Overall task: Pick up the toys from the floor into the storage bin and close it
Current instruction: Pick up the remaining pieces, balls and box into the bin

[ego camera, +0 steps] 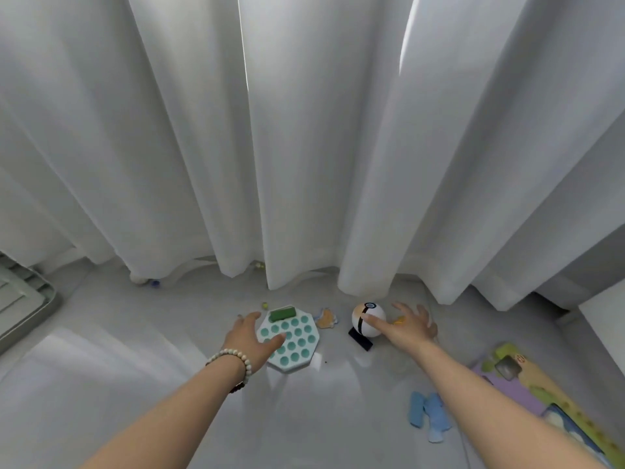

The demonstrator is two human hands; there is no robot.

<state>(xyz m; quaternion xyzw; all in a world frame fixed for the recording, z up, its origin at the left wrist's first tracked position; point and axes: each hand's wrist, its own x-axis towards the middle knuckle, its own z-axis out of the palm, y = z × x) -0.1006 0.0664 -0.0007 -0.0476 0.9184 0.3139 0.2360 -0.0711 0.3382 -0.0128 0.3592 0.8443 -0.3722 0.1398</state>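
Note:
A white octagonal pop toy (293, 340) with teal bubbles and a green block at its far edge lies on the grey floor. My left hand (252, 340) spreads over its left side, thumb across the bubbles, fingers straight. A white ball toy (367, 318) with a black band sits on a black stand (360, 340). My right hand (411, 324) reaches beside it with spread fingers, thumb touching the ball. A small orange piece (400, 320) shows under that hand. A flat orange and blue figure (326, 318) lies between the two toys.
White curtains (304, 147) hang to the floor just behind the toys. A grey-green lid or bin edge (23, 309) sits at far left. Blue pieces (427, 412) and a colourful puzzle board (548, 397) lie at right. Small marbles (264, 304) rest near the curtain hem.

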